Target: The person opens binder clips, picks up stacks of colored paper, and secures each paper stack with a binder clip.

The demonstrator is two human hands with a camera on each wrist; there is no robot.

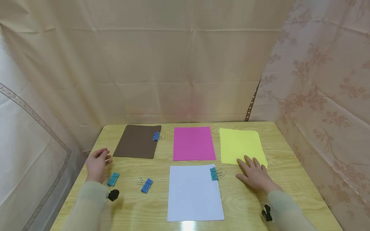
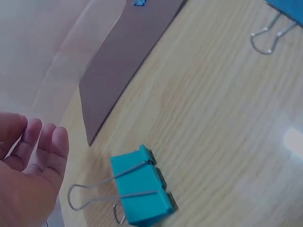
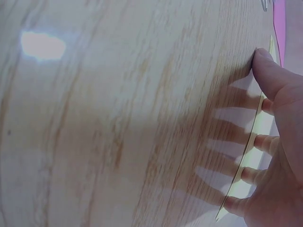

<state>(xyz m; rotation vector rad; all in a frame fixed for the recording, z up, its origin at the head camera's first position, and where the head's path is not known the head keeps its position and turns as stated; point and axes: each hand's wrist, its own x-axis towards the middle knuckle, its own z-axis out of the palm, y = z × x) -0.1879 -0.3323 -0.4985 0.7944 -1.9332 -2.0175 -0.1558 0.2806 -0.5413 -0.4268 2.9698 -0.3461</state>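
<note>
My left hand [image 1: 97, 165] hovers over the table's left side with loosely bent fingers and nothing in them. Close by lies a teal binder clip [image 2: 142, 187], and a blue binder clip [image 1: 146, 185] is farther right. The fingers of my right hand [image 1: 254, 173] are spread, their tips on the near edge of a yellow paper stack [image 1: 242, 146]; in the right wrist view the thumb [image 3: 267, 71] is out to the side. A brown stack [image 1: 137, 141] bears a blue clip [image 1: 156, 136] on its right edge. White paper [image 1: 195, 195] in front has a teal clip [image 1: 214, 173] at its upper right.
A magenta paper stack [image 1: 193, 143] lies between the brown and yellow ones, without a clip. All of it rests on a wood-grain table [image 1: 130, 211]. Cloth curtains [image 1: 185, 70] hang behind and at both sides of the table.
</note>
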